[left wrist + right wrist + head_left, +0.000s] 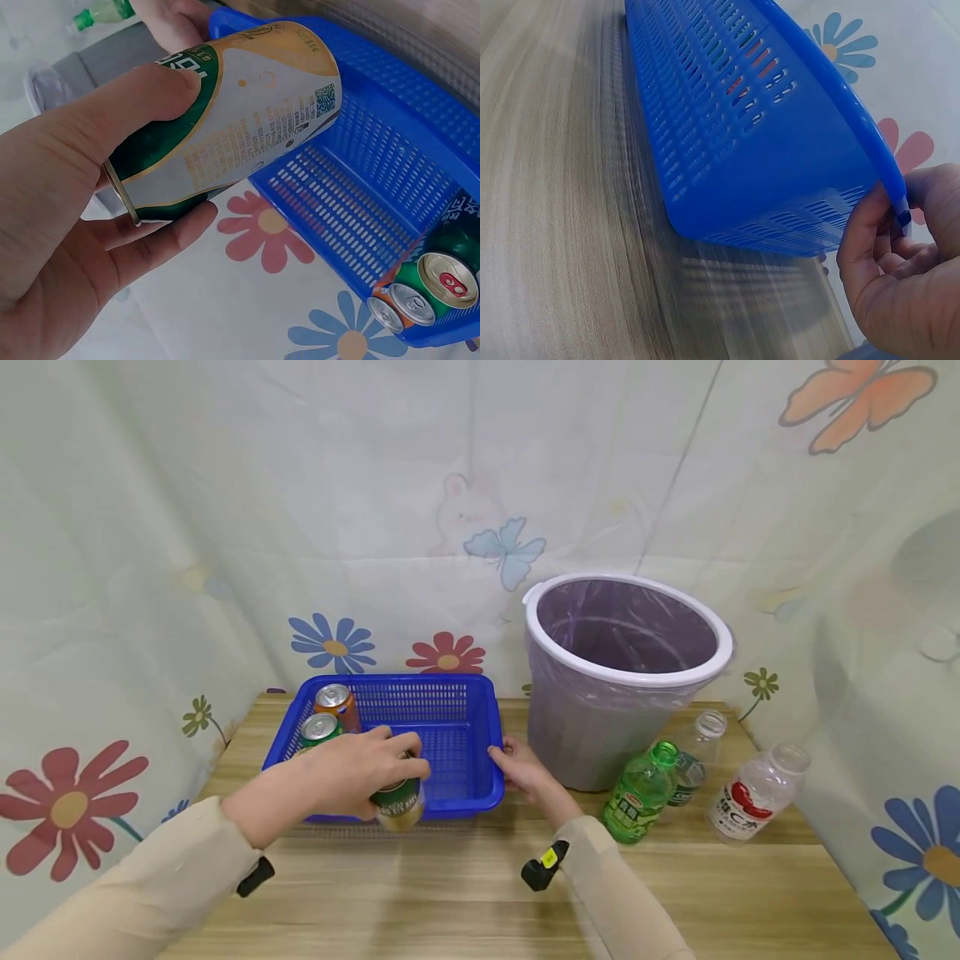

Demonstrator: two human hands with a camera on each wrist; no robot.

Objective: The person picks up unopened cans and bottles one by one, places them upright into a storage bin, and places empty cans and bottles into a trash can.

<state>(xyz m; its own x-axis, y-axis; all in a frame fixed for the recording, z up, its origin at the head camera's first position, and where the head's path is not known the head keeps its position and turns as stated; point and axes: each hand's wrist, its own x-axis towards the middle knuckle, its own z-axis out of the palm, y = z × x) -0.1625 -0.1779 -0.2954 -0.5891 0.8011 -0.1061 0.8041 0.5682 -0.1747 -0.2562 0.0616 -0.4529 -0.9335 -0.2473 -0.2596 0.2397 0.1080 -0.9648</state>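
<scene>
My left hand (367, 768) grips a green, white and gold drink can (240, 112) by its sides, over the front of a blue plastic basket (450, 678). In the left wrist view the can is tilted, with the thumb on one side and fingers on the other. At the basket's right end my right hand (525, 767) pinches the rim between thumb and curled fingers. Inside the basket's left side stand an orange can (335, 700), a green can (320, 727) and a dark green can with a red tab (450, 277). My left arm partly hides that side.
Behind my right hand stands a bin (585, 735) lined with a purple bag. Right of it are a green bottle (637, 797), a clear bottle (693, 760) and a clear bottle with a red-and-white label (757, 797). A printed curtain (390, 485) surrounds the wooden table (420, 893).
</scene>
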